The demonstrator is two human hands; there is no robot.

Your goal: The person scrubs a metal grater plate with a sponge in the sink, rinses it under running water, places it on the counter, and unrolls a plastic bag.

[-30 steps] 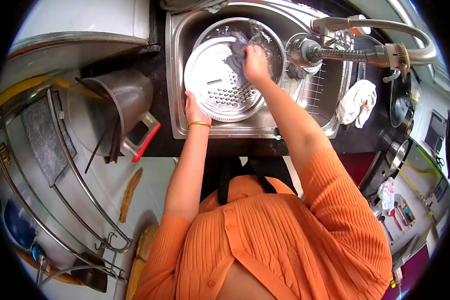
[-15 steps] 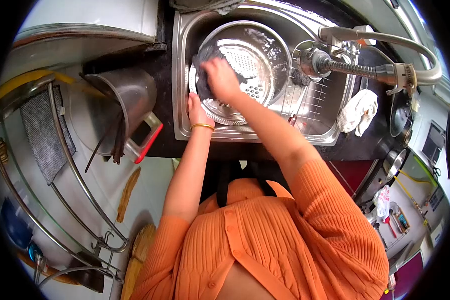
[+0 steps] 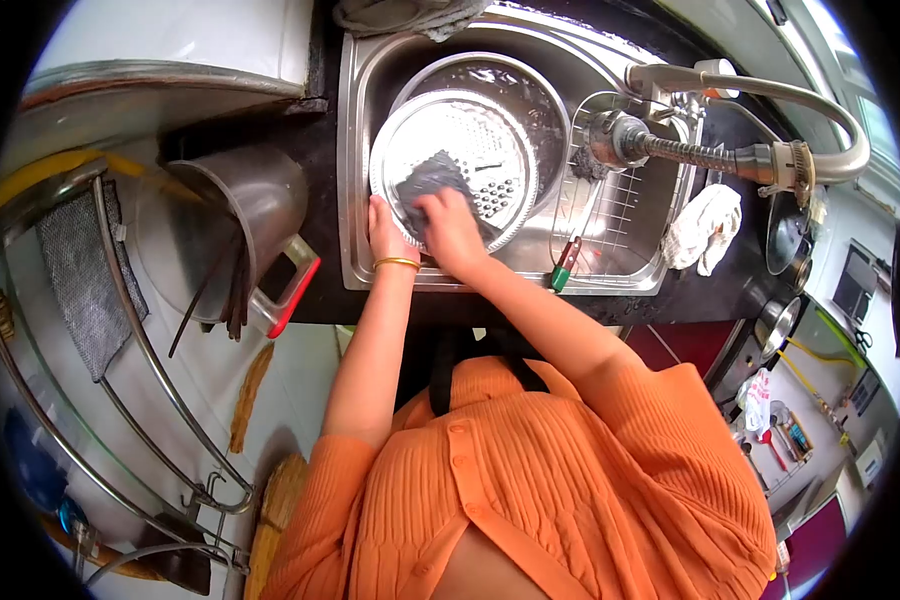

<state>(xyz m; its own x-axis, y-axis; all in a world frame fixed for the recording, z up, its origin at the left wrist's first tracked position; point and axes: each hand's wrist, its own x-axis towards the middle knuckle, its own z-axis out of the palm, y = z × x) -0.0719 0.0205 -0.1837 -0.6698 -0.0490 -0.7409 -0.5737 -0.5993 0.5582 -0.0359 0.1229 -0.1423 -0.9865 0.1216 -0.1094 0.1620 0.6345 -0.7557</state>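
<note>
So, shiny round perforated tray [image 3: 470,128] overlaps a basin [image 3: 550,125] in steel sink [image 3: 353,200]; L hand [image 3: 387,232] pinches its rim, R hand [image 3: 453,234] bunches dk cloth [image 3: 430,178] on it; blk bench [image 3: 323,225], lg pot [image 3: 255,190] to left.

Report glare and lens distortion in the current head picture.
Head view: glare whitens the round, perforated silver metal plate and streaks the far rim of the rectangular steel sink; head view: black, rounded corners suggest a wide-angle lens.

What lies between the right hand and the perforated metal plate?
A dark grey cloth lies between the right hand and the perforated metal plate, seen in the head view.
</note>
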